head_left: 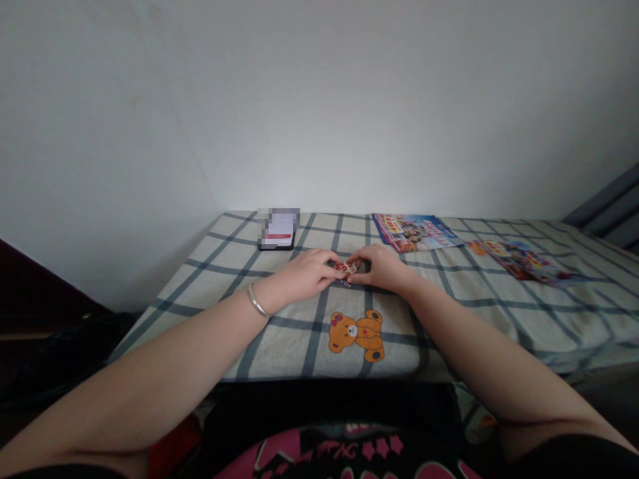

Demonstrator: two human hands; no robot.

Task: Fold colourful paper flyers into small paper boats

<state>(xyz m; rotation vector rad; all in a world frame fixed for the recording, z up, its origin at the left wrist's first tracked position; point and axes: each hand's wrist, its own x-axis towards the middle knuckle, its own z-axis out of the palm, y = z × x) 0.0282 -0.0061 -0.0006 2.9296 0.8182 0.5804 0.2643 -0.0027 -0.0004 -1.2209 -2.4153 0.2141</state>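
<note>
Between my two hands, just above the checked cloth, is a small folded piece of printed paper in red, white and purple. My left hand pinches its left side between thumb and fingers; a silver bangle circles that wrist. On the other side, my right hand grips the paper's right edge with thumb and fingertips. The fingers cover part of the paper, so its full shape is hidden.
A phone with a lit, partly blurred screen lies at the back left. Two colourful printed leaflets lie at the right. The checked tablecloth bears a printed orange bear. A white wall rises behind.
</note>
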